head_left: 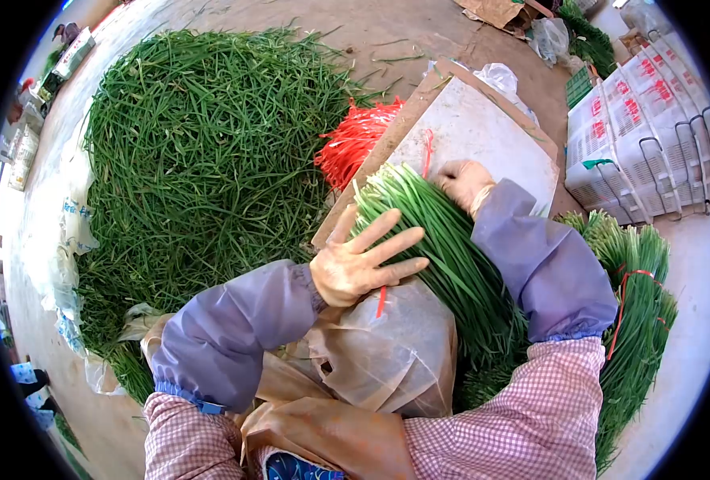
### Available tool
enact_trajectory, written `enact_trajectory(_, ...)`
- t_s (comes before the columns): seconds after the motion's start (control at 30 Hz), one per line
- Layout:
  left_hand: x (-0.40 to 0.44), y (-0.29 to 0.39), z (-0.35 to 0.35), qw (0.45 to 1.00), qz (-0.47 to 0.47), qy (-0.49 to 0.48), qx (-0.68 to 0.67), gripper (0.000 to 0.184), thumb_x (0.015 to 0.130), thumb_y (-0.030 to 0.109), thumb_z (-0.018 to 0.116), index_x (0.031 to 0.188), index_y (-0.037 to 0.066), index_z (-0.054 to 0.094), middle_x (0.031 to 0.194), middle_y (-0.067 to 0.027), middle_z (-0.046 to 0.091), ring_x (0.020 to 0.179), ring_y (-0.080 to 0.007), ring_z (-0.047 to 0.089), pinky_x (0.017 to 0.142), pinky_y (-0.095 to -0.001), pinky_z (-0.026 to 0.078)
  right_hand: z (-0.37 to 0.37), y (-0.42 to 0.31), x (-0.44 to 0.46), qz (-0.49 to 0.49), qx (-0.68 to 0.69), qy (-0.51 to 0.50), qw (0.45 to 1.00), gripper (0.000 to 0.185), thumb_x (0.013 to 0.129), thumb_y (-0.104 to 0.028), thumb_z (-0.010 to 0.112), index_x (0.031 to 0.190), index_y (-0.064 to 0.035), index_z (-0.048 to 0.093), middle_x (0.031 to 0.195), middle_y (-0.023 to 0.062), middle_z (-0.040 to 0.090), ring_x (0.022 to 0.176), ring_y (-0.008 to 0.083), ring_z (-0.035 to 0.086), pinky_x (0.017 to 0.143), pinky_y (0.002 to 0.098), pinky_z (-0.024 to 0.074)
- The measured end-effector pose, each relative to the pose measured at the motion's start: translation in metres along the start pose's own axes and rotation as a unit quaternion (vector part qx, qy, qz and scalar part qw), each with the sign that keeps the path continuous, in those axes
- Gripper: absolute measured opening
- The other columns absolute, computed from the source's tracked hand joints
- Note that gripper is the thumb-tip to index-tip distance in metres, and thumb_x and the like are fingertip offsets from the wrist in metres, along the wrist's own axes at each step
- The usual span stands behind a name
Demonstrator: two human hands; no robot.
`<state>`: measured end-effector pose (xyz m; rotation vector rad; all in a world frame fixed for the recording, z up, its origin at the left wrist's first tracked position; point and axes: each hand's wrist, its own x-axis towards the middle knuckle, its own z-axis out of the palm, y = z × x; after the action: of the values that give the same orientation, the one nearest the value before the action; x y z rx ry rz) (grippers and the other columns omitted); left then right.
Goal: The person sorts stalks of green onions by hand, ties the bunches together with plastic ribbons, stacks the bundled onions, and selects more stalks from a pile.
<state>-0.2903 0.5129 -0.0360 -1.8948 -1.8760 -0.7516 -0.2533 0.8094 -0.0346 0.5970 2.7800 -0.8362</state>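
A bundle of long green stalks point(443, 240) lies across the lap, its pale cut ends on a white board point(483, 128). My left hand point(363, 260), gloved, rests on the bundle's near side with its fingers spread. A red strip point(381, 302) shows just below that hand. On the bundle's far side my right hand point(463, 182), also gloved, has its fingers curled against the stalks near the cut ends; what it holds, if anything, is hidden. Another red strip point(428, 152) stands up between the cut ends and the board.
A large heap of loose green leaves point(211, 144) is at the left. Red strips point(359, 140) are piled beside the board. Tied bundles point(643, 296) lie at the right, below stacked white crates point(643, 128). A plastic sheet point(403, 344) covers the lap.
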Motion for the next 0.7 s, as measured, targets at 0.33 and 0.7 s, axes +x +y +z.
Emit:
enact_trajectory(0.33, -0.042, 0.015, -0.005, 0.991, -0.098, 0.094, -0.014, 0.033, 0.069, 0.025, 0.078, 0.101, 0.022, 0.073, 0.108, 0.0013, 0.065, 0.095, -0.0213, 0.061, 0.101, -0.0477, 0.037, 0.004, 0.009, 0.066, 0.069, -0.066, 0.072, 0.993, 0.025, 0.077, -0.026, 0.067, 0.09, -0.0065, 0.072, 0.077, 0.014, 0.069, 0.071, 0.0258, 0.066, 0.07, 0.0377, 0.0503)
enact_trajectory(0.7, -0.062, 0.015, -0.011, 0.981, -0.111, 0.015, -0.157, 0.026, 0.068, 0.017, 0.077, 0.092, 0.01, 0.069, 0.079, -0.0012, 0.062, 0.079, -0.0226, 0.058, 0.08, -0.0371, 0.046, 0.009, 0.051, -0.023, 0.088, 0.116, 0.18, 0.973, 0.013, 0.083, -0.011, 0.065, 0.092, -0.0015, 0.067, 0.078, 0.0102, 0.07, 0.067, 0.0197, 0.066, 0.064, 0.0304, 0.0525)
